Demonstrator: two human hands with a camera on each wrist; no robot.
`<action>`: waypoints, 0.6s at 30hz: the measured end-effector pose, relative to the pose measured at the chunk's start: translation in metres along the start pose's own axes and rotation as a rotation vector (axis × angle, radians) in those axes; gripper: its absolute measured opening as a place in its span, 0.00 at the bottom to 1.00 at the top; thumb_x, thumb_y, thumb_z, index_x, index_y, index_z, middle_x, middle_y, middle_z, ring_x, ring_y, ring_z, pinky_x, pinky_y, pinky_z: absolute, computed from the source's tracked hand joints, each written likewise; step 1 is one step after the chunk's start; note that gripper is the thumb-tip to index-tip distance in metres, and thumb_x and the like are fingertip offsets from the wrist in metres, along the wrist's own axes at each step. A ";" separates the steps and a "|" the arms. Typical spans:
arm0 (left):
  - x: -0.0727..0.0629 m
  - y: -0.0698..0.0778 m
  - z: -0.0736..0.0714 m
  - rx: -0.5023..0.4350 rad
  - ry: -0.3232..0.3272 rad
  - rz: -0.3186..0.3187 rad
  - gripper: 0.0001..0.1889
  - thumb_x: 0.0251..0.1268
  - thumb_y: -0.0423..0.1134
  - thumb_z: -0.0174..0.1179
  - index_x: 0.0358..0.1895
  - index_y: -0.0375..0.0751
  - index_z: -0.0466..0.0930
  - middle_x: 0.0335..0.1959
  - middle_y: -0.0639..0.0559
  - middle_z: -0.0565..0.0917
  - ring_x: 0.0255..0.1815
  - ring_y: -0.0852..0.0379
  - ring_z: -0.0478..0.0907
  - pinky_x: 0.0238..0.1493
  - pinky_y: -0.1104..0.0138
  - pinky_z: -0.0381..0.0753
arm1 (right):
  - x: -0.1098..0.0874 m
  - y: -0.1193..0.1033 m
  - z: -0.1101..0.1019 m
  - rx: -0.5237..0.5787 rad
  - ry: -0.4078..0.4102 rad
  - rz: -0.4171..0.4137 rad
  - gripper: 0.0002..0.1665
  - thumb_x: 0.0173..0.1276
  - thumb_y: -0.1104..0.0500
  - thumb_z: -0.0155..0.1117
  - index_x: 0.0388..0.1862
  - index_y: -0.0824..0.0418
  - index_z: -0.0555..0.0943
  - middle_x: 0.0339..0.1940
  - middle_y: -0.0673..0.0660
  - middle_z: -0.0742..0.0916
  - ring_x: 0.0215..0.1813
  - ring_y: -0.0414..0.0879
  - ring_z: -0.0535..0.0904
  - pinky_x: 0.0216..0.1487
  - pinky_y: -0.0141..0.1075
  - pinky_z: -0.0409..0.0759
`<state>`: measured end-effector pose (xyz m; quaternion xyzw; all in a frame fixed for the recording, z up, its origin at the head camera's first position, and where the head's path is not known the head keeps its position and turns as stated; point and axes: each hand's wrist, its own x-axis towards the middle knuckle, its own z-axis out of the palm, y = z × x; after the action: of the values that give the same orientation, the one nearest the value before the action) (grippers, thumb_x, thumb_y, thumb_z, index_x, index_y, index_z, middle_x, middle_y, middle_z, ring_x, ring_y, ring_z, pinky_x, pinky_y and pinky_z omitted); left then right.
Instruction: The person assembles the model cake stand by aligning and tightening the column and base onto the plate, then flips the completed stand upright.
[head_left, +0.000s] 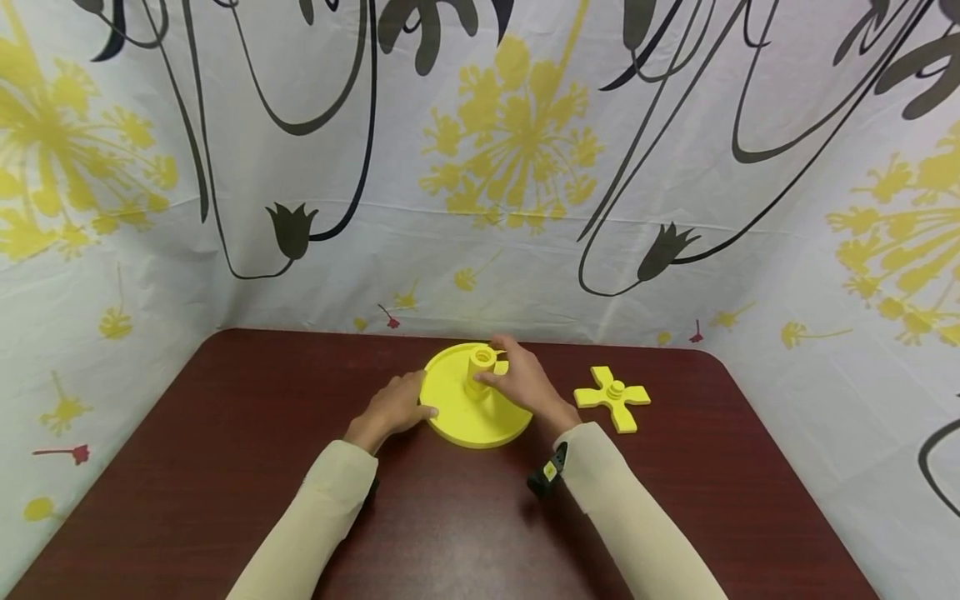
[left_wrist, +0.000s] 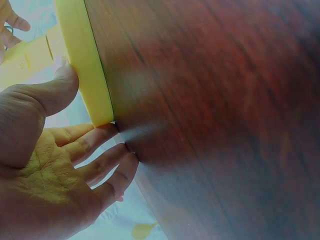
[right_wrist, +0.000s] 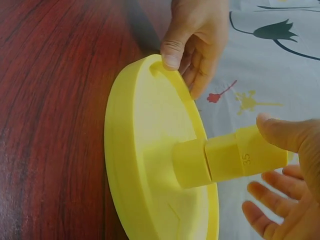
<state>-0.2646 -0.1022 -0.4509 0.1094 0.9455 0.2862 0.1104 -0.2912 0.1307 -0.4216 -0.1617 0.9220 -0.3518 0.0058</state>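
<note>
While L hand [head_left: 393, 402] pinched the yellow disc base [head_left: 459, 421] at its edge, thumb on top, R hand [head_left: 527, 383] was half curled round its upright post [head_left: 477, 367], lower fingers apart & off it; 4-armed yellow cross [head_left: 615, 394] lay on tbl [head_left: 435, 517] near R wrist.

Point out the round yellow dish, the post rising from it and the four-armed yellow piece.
Round yellow dish [head_left: 477, 425]: head view, bare floor near its front rim.
Post [right_wrist: 225, 158]: right wrist view, middle of its side.
Four-armed yellow piece [head_left: 616, 390]: head view, central knob.
</note>
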 end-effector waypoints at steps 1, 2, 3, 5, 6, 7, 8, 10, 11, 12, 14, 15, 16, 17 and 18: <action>0.000 0.000 0.000 -0.002 0.000 -0.002 0.39 0.68 0.44 0.65 0.77 0.37 0.57 0.72 0.38 0.68 0.70 0.36 0.65 0.61 0.44 0.70 | 0.000 0.000 -0.001 0.006 -0.013 -0.010 0.39 0.66 0.54 0.71 0.72 0.62 0.66 0.68 0.64 0.76 0.67 0.60 0.74 0.62 0.52 0.76; -0.001 0.000 0.000 -0.005 0.000 -0.004 0.39 0.68 0.43 0.65 0.77 0.37 0.57 0.72 0.38 0.68 0.70 0.36 0.65 0.61 0.44 0.70 | 0.000 0.001 -0.002 0.011 -0.025 -0.024 0.39 0.67 0.55 0.70 0.73 0.62 0.65 0.69 0.64 0.75 0.68 0.60 0.73 0.63 0.53 0.75; -0.001 0.000 0.000 -0.006 -0.001 -0.006 0.39 0.68 0.43 0.65 0.77 0.37 0.57 0.72 0.38 0.68 0.70 0.36 0.64 0.61 0.44 0.69 | 0.000 0.001 -0.002 0.015 -0.035 -0.038 0.38 0.68 0.56 0.69 0.73 0.62 0.64 0.70 0.64 0.75 0.68 0.60 0.73 0.63 0.53 0.74; -0.001 0.000 -0.001 -0.009 -0.001 -0.008 0.39 0.68 0.43 0.65 0.77 0.37 0.57 0.72 0.38 0.67 0.71 0.36 0.64 0.62 0.44 0.69 | 0.000 0.001 -0.003 0.023 -0.049 -0.050 0.36 0.70 0.58 0.67 0.73 0.61 0.65 0.69 0.64 0.75 0.68 0.60 0.73 0.63 0.52 0.74; -0.001 0.000 -0.001 -0.009 -0.001 -0.008 0.39 0.68 0.43 0.65 0.77 0.37 0.57 0.72 0.38 0.67 0.71 0.36 0.64 0.62 0.44 0.69 | 0.001 0.001 -0.003 0.026 -0.050 -0.055 0.36 0.70 0.59 0.66 0.73 0.62 0.65 0.68 0.64 0.76 0.67 0.59 0.74 0.63 0.52 0.75; -0.001 0.000 0.000 -0.011 -0.001 -0.008 0.39 0.68 0.43 0.65 0.77 0.38 0.57 0.72 0.38 0.68 0.71 0.36 0.64 0.62 0.44 0.69 | 0.000 0.001 -0.003 0.025 -0.050 -0.056 0.35 0.70 0.60 0.66 0.73 0.62 0.65 0.68 0.64 0.76 0.66 0.59 0.75 0.63 0.51 0.75; -0.001 0.000 0.000 -0.011 -0.002 -0.007 0.39 0.68 0.43 0.65 0.77 0.38 0.57 0.72 0.38 0.68 0.71 0.36 0.64 0.62 0.44 0.69 | 0.000 0.001 -0.002 0.024 -0.048 -0.059 0.35 0.70 0.61 0.65 0.73 0.63 0.66 0.67 0.64 0.77 0.66 0.59 0.75 0.62 0.51 0.75; 0.000 0.000 0.000 -0.009 -0.003 -0.007 0.39 0.68 0.43 0.65 0.77 0.38 0.56 0.72 0.38 0.68 0.71 0.37 0.64 0.62 0.44 0.69 | 0.000 0.001 -0.002 0.024 -0.041 -0.049 0.34 0.70 0.61 0.66 0.73 0.64 0.66 0.66 0.64 0.78 0.64 0.59 0.76 0.61 0.50 0.77; 0.000 0.000 0.000 -0.009 -0.004 -0.007 0.39 0.68 0.43 0.65 0.77 0.38 0.57 0.72 0.38 0.68 0.71 0.37 0.64 0.62 0.44 0.69 | 0.000 0.001 -0.001 0.022 -0.036 -0.045 0.35 0.70 0.61 0.66 0.72 0.64 0.67 0.66 0.64 0.78 0.63 0.59 0.77 0.60 0.50 0.77; 0.000 -0.001 0.000 -0.009 -0.004 -0.007 0.39 0.68 0.43 0.65 0.77 0.38 0.56 0.72 0.38 0.68 0.71 0.37 0.64 0.62 0.44 0.69 | 0.000 0.001 -0.001 0.022 -0.029 -0.041 0.35 0.70 0.61 0.66 0.72 0.65 0.67 0.65 0.64 0.78 0.63 0.59 0.77 0.59 0.50 0.78; 0.000 -0.001 0.000 -0.010 -0.006 -0.009 0.39 0.68 0.44 0.65 0.77 0.38 0.56 0.72 0.38 0.68 0.71 0.37 0.64 0.61 0.44 0.70 | -0.001 0.000 0.000 0.018 -0.009 -0.036 0.34 0.69 0.60 0.67 0.71 0.65 0.68 0.64 0.63 0.79 0.62 0.59 0.78 0.58 0.49 0.78; 0.001 0.000 0.000 -0.009 -0.007 -0.010 0.39 0.68 0.44 0.64 0.77 0.38 0.56 0.72 0.38 0.67 0.71 0.36 0.64 0.61 0.44 0.69 | -0.001 0.000 0.001 0.019 -0.001 -0.030 0.34 0.68 0.60 0.68 0.70 0.64 0.69 0.63 0.63 0.80 0.61 0.59 0.79 0.57 0.48 0.79; 0.001 0.000 0.000 -0.009 -0.007 -0.009 0.39 0.68 0.44 0.64 0.77 0.37 0.56 0.72 0.38 0.67 0.70 0.36 0.64 0.61 0.44 0.70 | -0.001 0.000 0.002 0.018 0.010 -0.029 0.33 0.68 0.59 0.68 0.69 0.64 0.70 0.62 0.62 0.81 0.60 0.58 0.79 0.57 0.48 0.79; 0.001 0.000 0.000 -0.008 -0.008 -0.008 0.39 0.68 0.44 0.64 0.77 0.37 0.56 0.72 0.38 0.67 0.70 0.36 0.64 0.61 0.44 0.70 | -0.001 -0.001 0.002 0.016 0.020 -0.027 0.32 0.68 0.59 0.69 0.68 0.65 0.71 0.61 0.62 0.81 0.59 0.58 0.80 0.56 0.48 0.79; 0.001 0.000 0.000 -0.008 -0.008 -0.007 0.39 0.68 0.44 0.64 0.77 0.37 0.56 0.72 0.38 0.67 0.70 0.36 0.64 0.61 0.44 0.70 | -0.001 -0.001 0.003 0.016 0.029 -0.025 0.32 0.67 0.59 0.70 0.67 0.65 0.72 0.60 0.61 0.82 0.58 0.58 0.80 0.56 0.47 0.79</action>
<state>-0.2651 -0.1021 -0.4515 0.1068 0.9443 0.2891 0.1155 -0.2896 0.1288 -0.4230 -0.1679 0.9171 -0.3615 -0.0107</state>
